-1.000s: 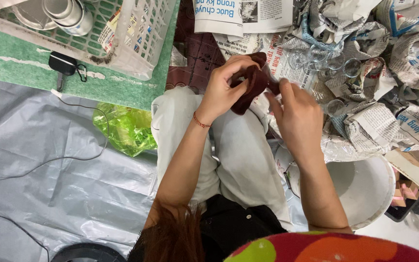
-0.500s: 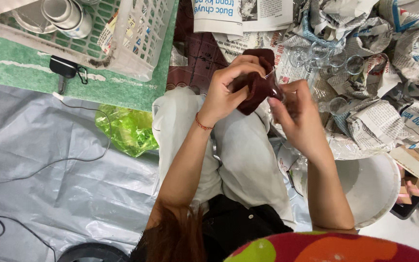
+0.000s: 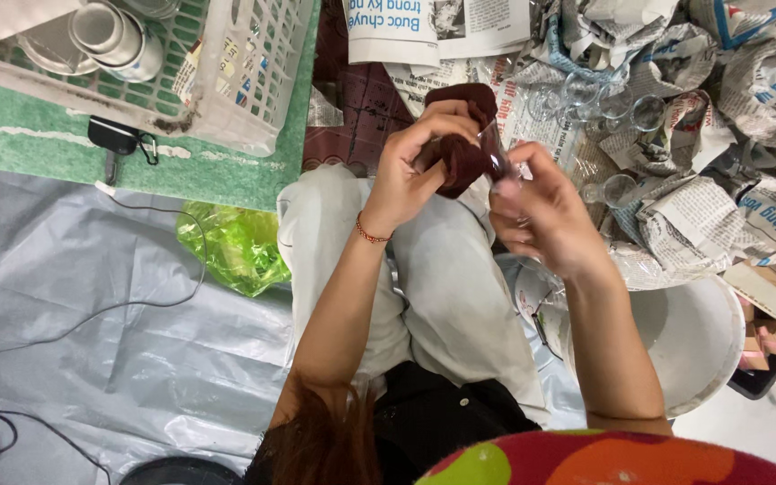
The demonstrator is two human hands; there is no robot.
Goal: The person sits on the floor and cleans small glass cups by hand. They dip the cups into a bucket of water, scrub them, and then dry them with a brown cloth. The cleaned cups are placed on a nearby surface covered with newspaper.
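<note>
Left hand (image 3: 415, 171) closed on one dark red cloth (image 3: 460, 148), right hand (image 3: 541, 216) gripping one clear glass (image 3: 496, 162), about four more glasses (image 3: 604, 99) among crumpled newspaper (image 3: 720, 207)

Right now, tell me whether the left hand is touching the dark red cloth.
Touching. The head view shows the left hand with its fingers wrapped around the dark red cloth, no gap between them.

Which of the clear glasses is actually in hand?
The clear glass between the left hand and right hand, against the dark red cloth; the other glasses sit on newspaper.
</note>
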